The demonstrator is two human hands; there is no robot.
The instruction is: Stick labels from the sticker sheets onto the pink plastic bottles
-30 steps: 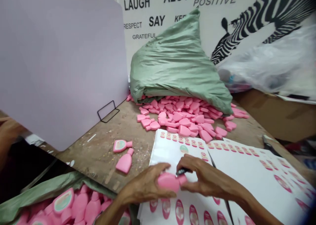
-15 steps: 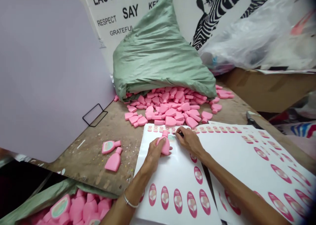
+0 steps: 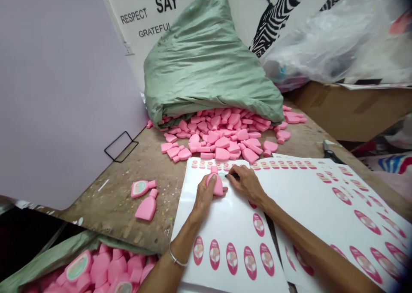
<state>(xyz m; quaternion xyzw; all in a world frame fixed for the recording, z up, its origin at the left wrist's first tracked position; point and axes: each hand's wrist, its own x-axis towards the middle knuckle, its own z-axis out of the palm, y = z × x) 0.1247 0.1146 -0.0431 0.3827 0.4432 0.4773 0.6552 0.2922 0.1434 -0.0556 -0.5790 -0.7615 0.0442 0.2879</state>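
My left hand is closed around a small pink plastic bottle, its cap pointing away from me, above a white sticker sheet. Just to the right, my right hand pinches a small black tool, mostly hidden by the fingers. A pale green label shows between the tool's tip and the bottle; whether the tip touches it I cannot tell. Oval pink stickers and a row of small ones remain on the sheet. To the left lie a labelled pink bottle and a plain one.
A green fabric sack spills many pink bottles behind the sheets. More sticker sheets lie on the right, near a black-handled tool. An open sack of bottles sits below the table's left edge. A black wire frame stands left.
The camera view has shifted slightly. My left hand has turned the pink bottle a little more upright beside the green label. My right hand keeps the black tool near the label.
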